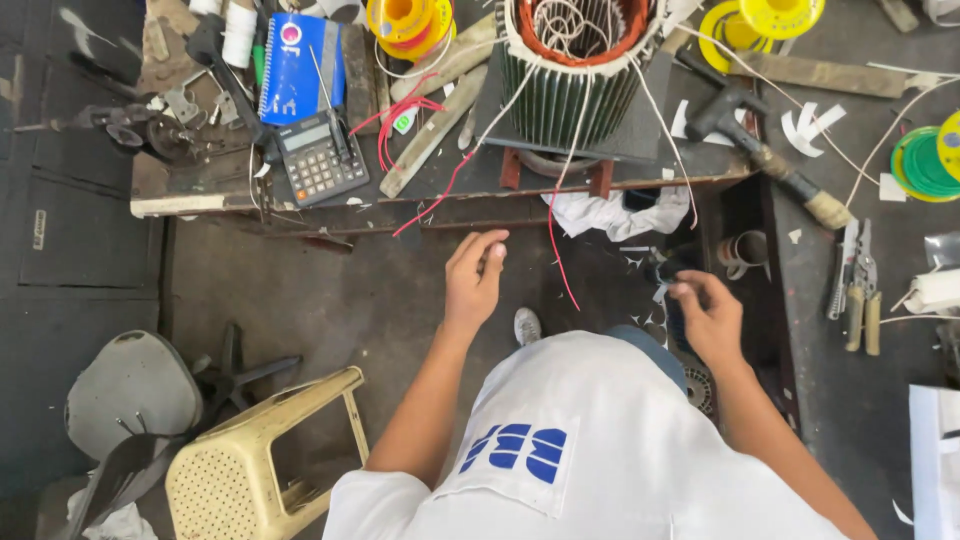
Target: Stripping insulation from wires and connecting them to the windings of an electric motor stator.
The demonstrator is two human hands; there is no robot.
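Stator (572,75) on the table (180,190): the landmark for all that follows, a ribbed cylinder with copper winding at its top and several white and red leads trailing from it over the table edge. Below the stator, your left hand (474,280) is raised with thumb and fingers (492,258) pinched narrow, apparently on one thin lead; whether it is the red lead (556,250) hanging just to its right cannot be told. Below and right of the stator, your right hand (708,315) is curled, its fingers closed on something small and dark that is too blurred to name. A crumpled white cloth (610,212) hangs at the table edge directly under the stator. Left of the stator lie a calculator (320,157) and a blue notebook (297,65); above it to either side, yellow wire spools (408,22). Right of the stator are a hammer (765,150) and, farther out, pliers (858,285). A cream plastic stool (265,455) stands well below and left.

Judged from this, you appear to be sorting or preparing the stator's leads. The next move calls for keeping the pinched lead taut and separate from its neighbours, and bringing your right hand up to meet it without snagging the loose strands.
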